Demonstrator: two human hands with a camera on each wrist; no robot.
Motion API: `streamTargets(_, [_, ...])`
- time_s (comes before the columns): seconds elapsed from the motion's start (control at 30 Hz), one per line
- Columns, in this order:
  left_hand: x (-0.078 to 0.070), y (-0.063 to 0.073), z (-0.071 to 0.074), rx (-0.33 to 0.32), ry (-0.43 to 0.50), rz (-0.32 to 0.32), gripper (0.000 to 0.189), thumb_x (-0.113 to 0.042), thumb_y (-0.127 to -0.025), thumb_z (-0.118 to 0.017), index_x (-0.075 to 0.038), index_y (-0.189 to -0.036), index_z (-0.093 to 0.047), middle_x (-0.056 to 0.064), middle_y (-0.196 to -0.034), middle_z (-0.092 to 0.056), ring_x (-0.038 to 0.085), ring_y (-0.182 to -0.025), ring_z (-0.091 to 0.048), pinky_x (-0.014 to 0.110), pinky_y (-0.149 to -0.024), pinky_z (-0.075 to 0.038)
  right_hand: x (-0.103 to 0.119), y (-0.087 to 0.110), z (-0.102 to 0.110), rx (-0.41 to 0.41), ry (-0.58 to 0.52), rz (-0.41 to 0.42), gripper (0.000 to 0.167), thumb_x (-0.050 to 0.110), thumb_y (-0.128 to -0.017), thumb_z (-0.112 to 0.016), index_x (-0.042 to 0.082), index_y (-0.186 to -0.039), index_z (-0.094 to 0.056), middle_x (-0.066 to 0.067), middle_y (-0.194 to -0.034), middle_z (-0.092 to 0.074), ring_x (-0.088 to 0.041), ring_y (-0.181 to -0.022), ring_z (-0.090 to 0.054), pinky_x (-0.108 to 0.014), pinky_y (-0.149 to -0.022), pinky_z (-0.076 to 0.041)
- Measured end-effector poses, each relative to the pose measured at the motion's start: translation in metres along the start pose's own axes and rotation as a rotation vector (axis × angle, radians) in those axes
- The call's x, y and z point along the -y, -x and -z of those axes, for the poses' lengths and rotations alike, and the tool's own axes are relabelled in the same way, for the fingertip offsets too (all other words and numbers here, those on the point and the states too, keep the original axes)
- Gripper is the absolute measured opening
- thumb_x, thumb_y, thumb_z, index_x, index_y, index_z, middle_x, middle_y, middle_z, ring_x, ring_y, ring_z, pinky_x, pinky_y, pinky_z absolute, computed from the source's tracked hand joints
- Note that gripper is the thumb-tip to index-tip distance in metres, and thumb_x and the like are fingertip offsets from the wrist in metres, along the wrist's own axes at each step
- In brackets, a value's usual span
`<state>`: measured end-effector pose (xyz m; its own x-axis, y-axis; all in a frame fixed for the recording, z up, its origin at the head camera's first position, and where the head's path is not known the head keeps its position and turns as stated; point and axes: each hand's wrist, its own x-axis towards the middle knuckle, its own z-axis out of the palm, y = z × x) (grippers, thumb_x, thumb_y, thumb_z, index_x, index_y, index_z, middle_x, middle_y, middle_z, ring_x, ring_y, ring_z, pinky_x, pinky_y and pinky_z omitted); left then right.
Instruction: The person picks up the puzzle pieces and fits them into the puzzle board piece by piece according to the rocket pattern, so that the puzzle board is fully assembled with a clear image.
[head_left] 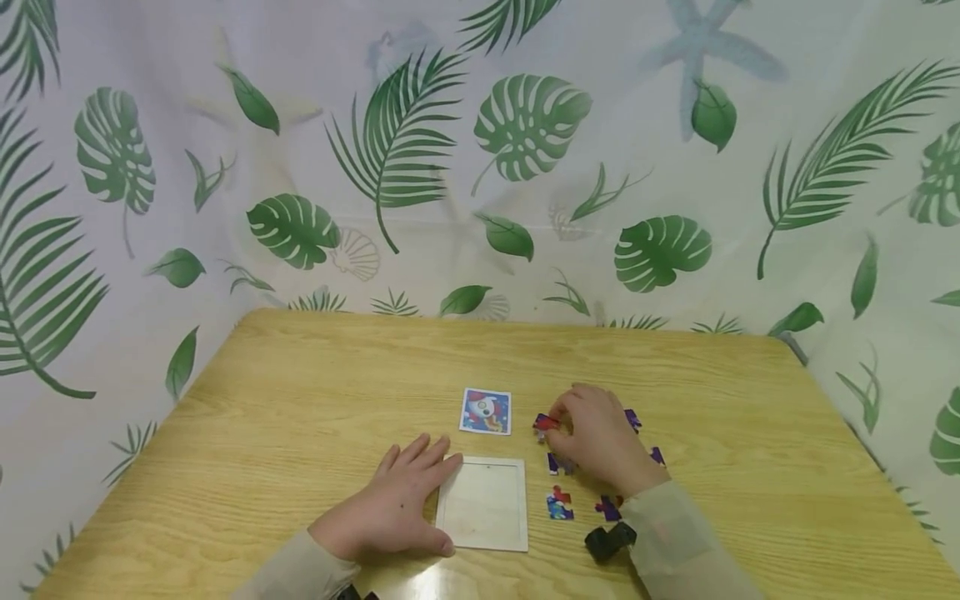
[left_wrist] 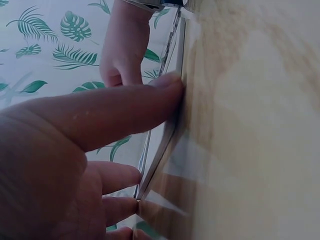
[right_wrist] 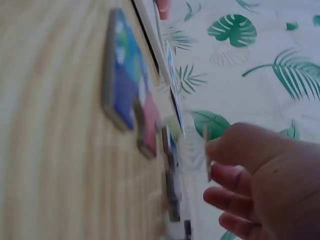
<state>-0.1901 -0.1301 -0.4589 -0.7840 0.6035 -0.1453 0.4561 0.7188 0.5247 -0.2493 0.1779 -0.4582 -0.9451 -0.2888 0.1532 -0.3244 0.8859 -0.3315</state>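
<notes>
My left hand (head_left: 405, 504) lies with its fingers spread at the left side of a square white puzzle tray (head_left: 517, 508). Its thumb (left_wrist: 165, 85) and index finger touch the tray's edge. At the right, my right hand (head_left: 600, 433) pinches a puzzle piece (right_wrist: 208, 155) between thumb and fingers; the piece is seen edge-on in the right wrist view. Near that hand are more puzzle pieces: a red, white and blue one (head_left: 559, 505), a purple one (head_left: 609, 507) and a partly covered dark one (head_left: 557, 463).
Behind the tray lies a square picture card (head_left: 486, 412) showing a rocket-like figure on blue. More purple pieces (head_left: 632, 419) show beyond the right hand. The wooden table (head_left: 337, 367) ends at a leaf-patterned curtain (head_left: 435, 275).
</notes>
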Motion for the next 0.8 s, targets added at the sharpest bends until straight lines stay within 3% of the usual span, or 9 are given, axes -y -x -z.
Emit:
streamTargets(0.13, [0.001, -0.001, -0.001, 0.006, -0.001, 0.014, 0.107, -0.052, -0.073, -0.084, -0.014, -0.160, -0.034, 0.010, -0.168, -0.015, 0.034, -0.154, -0.004, 0.064, -0.117, 0.002, 0.021, 0.001, 0.000, -0.003, -0.064, 0.056, 0.018, 0.029, -0.086, -0.077, 0.016, -0.097, -0.070, -0.007, -0.119, -0.065, -0.036, -0.131, -0.049, -0.055, -0.113, -0.033])
streamTargets(0.33, [0.002, -0.002, 0.004, 0.010, -0.002, 0.020, 0.113, -0.056, -0.071, -0.084, -0.007, -0.159, -0.032, 0.013, -0.167, -0.018, 0.036, -0.153, -0.007, 0.063, -0.118, -0.001, 0.058, 0.006, -0.007, 0.029, -0.134, 0.148, 0.017, 0.027, -0.086, -0.079, 0.017, -0.097, -0.071, 0.004, -0.102, -0.065, -0.021, -0.106, -0.057, -0.043, -0.099, -0.047])
streamTargets(0.47, [0.005, -0.001, 0.007, 0.022, -0.009, 0.029, 0.114, -0.053, -0.071, -0.085, -0.002, -0.158, -0.031, 0.015, -0.166, -0.019, 0.035, -0.153, -0.010, 0.061, -0.119, -0.005, 0.073, 0.007, -0.013, 0.074, -0.159, 0.183, 0.018, 0.025, -0.084, -0.078, 0.017, -0.098, -0.071, 0.004, -0.102, -0.066, -0.019, -0.105, -0.057, -0.042, -0.097, -0.048])
streamTargets(0.63, [0.007, 0.000, 0.008, 0.041, -0.027, 0.032, 0.111, -0.054, -0.073, -0.084, -0.003, -0.158, -0.033, 0.014, -0.166, -0.019, 0.034, -0.153, -0.010, 0.060, -0.119, -0.007, 0.084, 0.008, -0.022, 0.152, -0.126, 0.194, 0.016, 0.028, -0.085, -0.075, 0.019, -0.097, -0.070, 0.002, -0.110, -0.066, -0.020, -0.113, -0.056, -0.042, -0.102, -0.047])
streamTargets(0.8, [0.005, 0.000, 0.007, 0.035, -0.022, 0.021, 0.108, -0.055, -0.074, -0.083, -0.004, -0.157, -0.035, 0.014, -0.166, -0.020, 0.034, -0.153, -0.009, 0.061, -0.119, -0.006, 0.092, 0.009, -0.032, 0.158, -0.075, 0.212, 0.015, 0.028, -0.085, -0.076, 0.019, -0.096, -0.071, 0.007, -0.100, -0.059, -0.015, -0.099, -0.054, -0.038, -0.092, -0.050])
